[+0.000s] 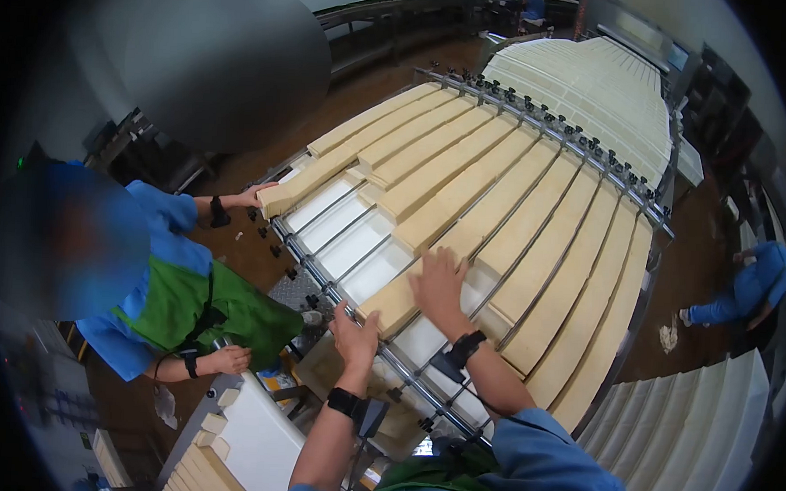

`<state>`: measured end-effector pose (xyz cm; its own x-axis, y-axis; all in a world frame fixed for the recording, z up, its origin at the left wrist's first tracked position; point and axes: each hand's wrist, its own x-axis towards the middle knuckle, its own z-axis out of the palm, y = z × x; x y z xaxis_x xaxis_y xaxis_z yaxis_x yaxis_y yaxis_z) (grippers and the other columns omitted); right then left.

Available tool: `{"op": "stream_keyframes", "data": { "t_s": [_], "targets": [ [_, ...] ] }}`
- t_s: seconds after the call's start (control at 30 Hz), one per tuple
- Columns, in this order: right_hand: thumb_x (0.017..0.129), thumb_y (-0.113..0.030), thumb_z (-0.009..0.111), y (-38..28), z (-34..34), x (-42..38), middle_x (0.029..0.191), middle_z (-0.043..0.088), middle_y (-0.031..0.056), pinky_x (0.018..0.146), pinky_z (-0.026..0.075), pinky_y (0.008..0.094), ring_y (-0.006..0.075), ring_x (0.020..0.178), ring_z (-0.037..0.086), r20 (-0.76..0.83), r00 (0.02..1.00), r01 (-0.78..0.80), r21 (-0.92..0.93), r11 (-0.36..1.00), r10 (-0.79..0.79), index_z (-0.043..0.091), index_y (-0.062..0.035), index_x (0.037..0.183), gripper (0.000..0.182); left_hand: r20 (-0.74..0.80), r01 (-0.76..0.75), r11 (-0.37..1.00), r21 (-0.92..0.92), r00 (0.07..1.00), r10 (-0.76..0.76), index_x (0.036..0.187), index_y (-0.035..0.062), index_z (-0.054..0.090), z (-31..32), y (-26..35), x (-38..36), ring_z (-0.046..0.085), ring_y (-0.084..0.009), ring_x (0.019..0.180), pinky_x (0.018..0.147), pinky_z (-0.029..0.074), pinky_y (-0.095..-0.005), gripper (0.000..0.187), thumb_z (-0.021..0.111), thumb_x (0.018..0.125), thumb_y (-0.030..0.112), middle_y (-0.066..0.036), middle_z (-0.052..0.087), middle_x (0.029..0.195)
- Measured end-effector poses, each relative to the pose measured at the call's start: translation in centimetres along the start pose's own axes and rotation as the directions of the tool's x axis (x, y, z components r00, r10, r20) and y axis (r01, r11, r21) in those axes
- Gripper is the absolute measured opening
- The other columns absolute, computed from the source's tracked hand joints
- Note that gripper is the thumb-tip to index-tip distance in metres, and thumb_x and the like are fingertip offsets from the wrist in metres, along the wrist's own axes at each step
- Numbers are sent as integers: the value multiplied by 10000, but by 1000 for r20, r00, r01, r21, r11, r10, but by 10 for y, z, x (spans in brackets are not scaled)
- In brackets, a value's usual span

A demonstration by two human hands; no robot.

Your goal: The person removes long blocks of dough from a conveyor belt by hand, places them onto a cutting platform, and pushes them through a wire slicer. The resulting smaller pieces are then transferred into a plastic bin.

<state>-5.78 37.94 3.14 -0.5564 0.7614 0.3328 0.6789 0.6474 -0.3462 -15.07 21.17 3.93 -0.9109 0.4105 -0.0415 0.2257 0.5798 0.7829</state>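
2 hands (440,283) flat on slab (397,303), conveyor (357,270)

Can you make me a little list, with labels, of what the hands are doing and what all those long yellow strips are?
place: a slatted conveyor with rails
strips: long pale dough strips lying side by side in lanes
left hand: open, at the near end of one strip
right hand: open, flat on top of the strips
co-worker's hand: touching the end of the far-left strip
co-worker's clothes: blue shirt, green apron
far right: another person in blue, bending
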Motion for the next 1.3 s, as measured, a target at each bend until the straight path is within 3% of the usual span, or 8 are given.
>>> {"op": "stream_keyframes", "data": {
  "t_s": [0.2, 0.4, 0.47, 0.57, 0.7, 0.83, 0.97, 1.3],
  "targets": [
    [957, -358, 656, -52, 4, -58, 1644, 255, 269, 1181, 154, 717, 455, 1539, 208, 240, 917, 202, 413, 888, -320, 420, -93, 1557, 698, 39, 152, 895, -419, 988, -150, 1289, 33, 636, 25, -44, 8, 710, -296, 1043, 917, 551, -381, 486, 762, 820, 55, -173, 727, 1151],
    [968, -409, 612, -45, 26, -61, 1663, 281, 206, 1173, 117, 749, 429, 1558, 189, 250, 882, 394, 76, 916, -400, 402, -163, 1584, 696, -119, -24, 878, -477, 992, -37, 1247, 11, 643, 7, -49, -10, 703, -205, 937, 856, 562, -330, 404, 689, 850, -45, -111, 728, 1090],
    [976, -451, 575, -49, 25, -62, 1670, 290, 187, 1177, 113, 750, 410, 1566, 186, 294, 888, 392, -86, 916, -353, 390, -192, 1598, 698, 10, 200, 807, -555, 972, -234, 1342, 34, 606, -32, -41, -29, 679, -320, 1156, 1003, 523, -382, 517, 726, 838, 43, -200, 698, 1210],
    [989, -489, 558, -42, 39, -56, 1676, 277, 201, 1168, 117, 762, 401, 1572, 184, 350, 899, 324, -133, 937, -262, 371, -198, 1610, 711, -250, -167, 922, -350, 965, 80, 1483, 46, 460, -62, -92, -67, 535, -371, 1321, 1122, 428, -424, 677, 753, 878, 123, -224, 502, 1460],
    [988, -398, 616, -103, 35, -67, 1589, 374, 251, 1184, 194, 695, 440, 1507, 290, 156, 919, 382, -126, 916, -362, 412, -101, 1570, 685, -203, -93, 976, -195, 978, 52, 1455, 57, 499, -163, -166, -142, 516, -397, 1317, 1136, 416, -431, 634, 765, 894, 189, -212, 530, 1412],
    [957, -183, 675, -218, 35, -126, 1305, 599, 248, 1098, 386, 514, 440, 1227, 530, 118, 667, 629, 441, 640, -736, 578, -4, 1377, 467, -703, 166, 979, -115, 683, -198, 1213, 32, 652, -225, -282, -235, 622, -361, 1127, 1013, 484, -443, 366, 746, 864, 88, -175, 658, 1171],
    [919, -140, 703, -357, 78, -227, 1240, 612, 245, 1073, 415, 482, 425, 1189, 543, 145, 343, 550, 770, 324, -928, 633, 14, 1277, 396, -869, 567, 823, -45, 383, -312, 1340, 18, 564, -288, -318, -330, 486, -435, 1188, 1043, 402, -506, 564, 776, 837, 161, -253, 482, 1264],
    [859, -273, 748, -561, 165, -355, 1207, 571, 194, 1000, 412, 509, 369, 1182, 496, 183, 119, 719, 662, 212, -976, 627, 15, 1266, 513, -669, 558, 794, -242, 496, -553, 1457, -29, 426, -300, -346, -360, 497, -487, 1204, 1023, 472, -490, 811, 841, 782, 144, -300, 365, 1337]
  ]
}}
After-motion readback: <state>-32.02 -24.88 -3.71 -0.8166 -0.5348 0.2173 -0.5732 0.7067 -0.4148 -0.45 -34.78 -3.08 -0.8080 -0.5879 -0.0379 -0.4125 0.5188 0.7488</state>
